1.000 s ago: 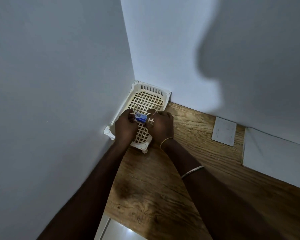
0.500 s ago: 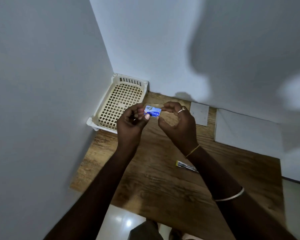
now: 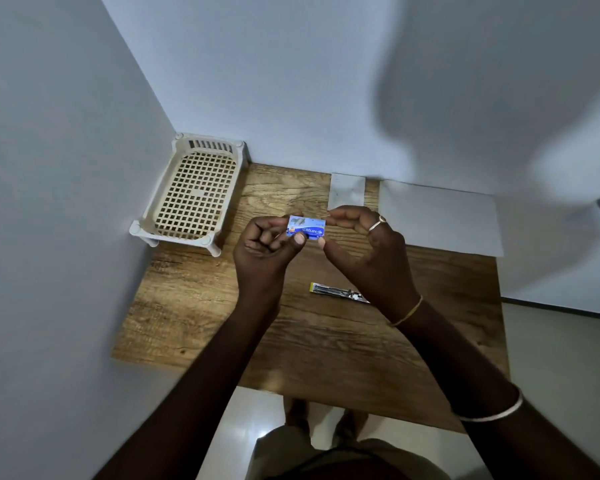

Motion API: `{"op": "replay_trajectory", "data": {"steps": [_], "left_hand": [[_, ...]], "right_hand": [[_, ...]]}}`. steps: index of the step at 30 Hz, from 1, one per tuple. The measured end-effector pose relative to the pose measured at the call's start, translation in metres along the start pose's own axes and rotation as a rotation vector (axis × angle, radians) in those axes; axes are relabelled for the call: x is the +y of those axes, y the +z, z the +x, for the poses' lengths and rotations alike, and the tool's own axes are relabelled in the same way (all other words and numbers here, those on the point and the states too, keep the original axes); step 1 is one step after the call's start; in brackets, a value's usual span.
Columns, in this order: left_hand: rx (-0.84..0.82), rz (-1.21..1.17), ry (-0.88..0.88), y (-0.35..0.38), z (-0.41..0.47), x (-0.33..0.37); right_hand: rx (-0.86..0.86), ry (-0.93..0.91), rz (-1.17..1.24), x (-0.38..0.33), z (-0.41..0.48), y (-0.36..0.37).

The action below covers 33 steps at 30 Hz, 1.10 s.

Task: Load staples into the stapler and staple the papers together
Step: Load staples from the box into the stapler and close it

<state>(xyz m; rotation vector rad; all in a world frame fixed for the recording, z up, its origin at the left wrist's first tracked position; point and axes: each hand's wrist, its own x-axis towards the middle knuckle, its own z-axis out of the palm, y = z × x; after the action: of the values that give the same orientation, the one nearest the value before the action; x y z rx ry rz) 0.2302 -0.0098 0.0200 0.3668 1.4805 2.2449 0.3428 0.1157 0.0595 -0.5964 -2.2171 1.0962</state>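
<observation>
Head view, one moment. Small blue cardboard staple box (image 3: 307, 227) is held in the air above the wood-grain counter (image 3: 222, 306), pinched at both ends. Left hand (image 3: 265, 247): grip clamped on the box's left end, thumb under the near edge, remaining fingers curled into the palm. Right hand (image 3: 364, 244): grip clamped on the box's right end, thumb below and forefinger above, ring visible on one finger. Printed face is turned up toward the camera. Judgement: the two-ended hold steadies the box so one end can be opened or its inner tray slid out; box appears shut, staples not yet out.

Slim metal stapler with a yellow tip (image 3: 338, 292) lies flat on the counter, nearer than the hands, partly under the right wrist; whether its magazine is open cannot be told. Large white paper sheet (image 3: 440, 220) lies at the far right against the wall, small white paper piece (image 3: 347, 192) just left of it; both untouched. Cream plastic lattice basket (image 3: 191, 192) sits in the far left corner, nothing visible inside.

Task stage, judged: early, loading not begun.
</observation>
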Motion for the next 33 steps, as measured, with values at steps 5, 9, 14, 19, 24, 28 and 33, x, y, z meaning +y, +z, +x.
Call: {"op": "replay_trajectory", "data": {"steps": [5, 9, 14, 19, 24, 28, 33], "left_hand": [[-0.021, -0.014, 0.058, 0.012, -0.015, 0.002], [-0.013, 0.018, 0.070, 0.020, -0.020, 0.002], [-0.034, 0.032, 0.077, 0.029, -0.023, 0.009], [-0.046, 0.071, 0.101, 0.034, -0.022, 0.012], [-0.115, 0.152, 0.133, 0.037, -0.024, 0.018], [-0.165, 0.181, 0.148, 0.040, -0.025, 0.023], [-0.180, 0.200, 0.149, 0.043, -0.025, 0.026]], "right_hand": [[0.005, -0.029, 0.018, 0.004, -0.012, -0.020], [0.020, -0.051, 0.025, 0.006, -0.018, -0.031], [0.012, -0.016, 0.093, 0.013, -0.020, -0.040], [-0.018, -0.104, 0.110, 0.022, -0.019, -0.046], [0.011, -0.078, 0.142, 0.027, -0.021, -0.047], [0.024, -0.077, 0.138, 0.029, -0.023, -0.048], [0.011, -0.053, 0.140, 0.029, -0.026, -0.050]]}}
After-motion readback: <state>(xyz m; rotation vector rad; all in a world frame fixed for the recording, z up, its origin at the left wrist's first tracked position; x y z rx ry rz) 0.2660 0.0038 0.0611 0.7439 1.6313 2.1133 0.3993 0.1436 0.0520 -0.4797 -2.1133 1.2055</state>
